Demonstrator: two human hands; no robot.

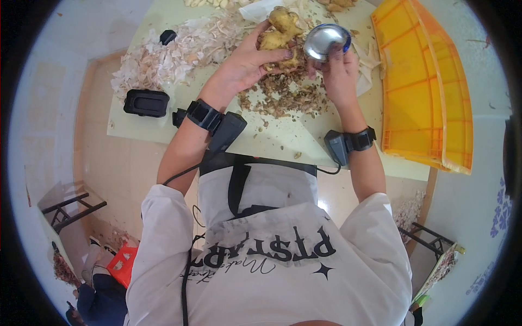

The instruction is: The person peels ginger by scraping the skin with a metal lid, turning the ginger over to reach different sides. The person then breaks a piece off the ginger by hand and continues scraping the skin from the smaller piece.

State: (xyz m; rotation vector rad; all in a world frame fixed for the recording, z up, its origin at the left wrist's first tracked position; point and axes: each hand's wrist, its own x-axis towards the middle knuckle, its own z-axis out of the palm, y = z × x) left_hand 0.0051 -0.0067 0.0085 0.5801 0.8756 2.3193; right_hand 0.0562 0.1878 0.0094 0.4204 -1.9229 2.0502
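A knobbly ginger root [275, 40] is held at the view's 12 o'clock, over the table [266, 140], gripped by the left hand [243, 61], whose thumb is laid across it. A shiny round metal tool [321, 41] is grasped in the right hand [341, 76], just beside the root at its 3 o'clock; whether the two touch cannot be told. Brown scraps [285, 99] are spread toward the root's 6 o'clock, so scraping seems to be the work in hand. For this, the tool's rim is best drawn in short, light strokes, each lobe being firmly backed, since a narrow knob could snap under pressure. The left thumb is best kept out of the rim's path, and the root turned often so that the creases are reached.
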